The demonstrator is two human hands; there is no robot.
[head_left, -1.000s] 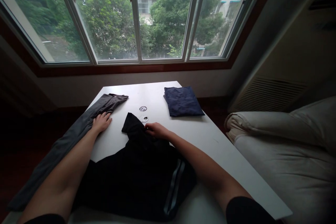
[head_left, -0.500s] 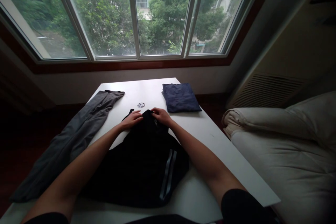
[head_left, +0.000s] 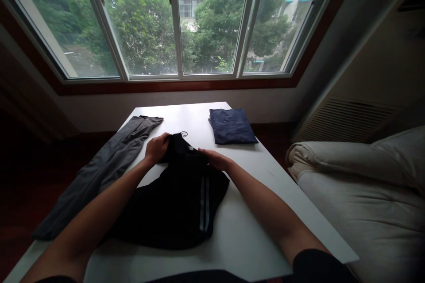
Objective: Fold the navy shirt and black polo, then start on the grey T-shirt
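A black garment (head_left: pixel 166 203) with two pale stripes along its right part lies on the white table (head_left: pixel 255 239). Its narrower far end, which shows a small white label, is lifted between my hands. My left hand (head_left: pixel 156 148) is closed on the left corner of that end. On the opposite side, my right hand (head_left: pixel 215 159) grips the edge, fingers fairly straight and partly hidden by the cloth. Beyond the left hand lie grey trousers (head_left: pixel 113 154), stretched along the table's left side. A folded dark blue garment (head_left: pixel 233 126) sits past the right hand.
A round dark mark (head_left: pixel 184 134) on the tabletop is partly covered by the black cloth. To the right stands a pale cushioned sofa (head_left: pixel 358 190). Behind the table are a wall and a wide window (head_left: pixel 179 22). A vented panel (head_left: pixel 348 117) stands at the far right.
My hands have moved apart, spreading the black garment's far end and showing its label. The cloth has shifted, and its stripes now stand more upright. The view has tilted slightly.
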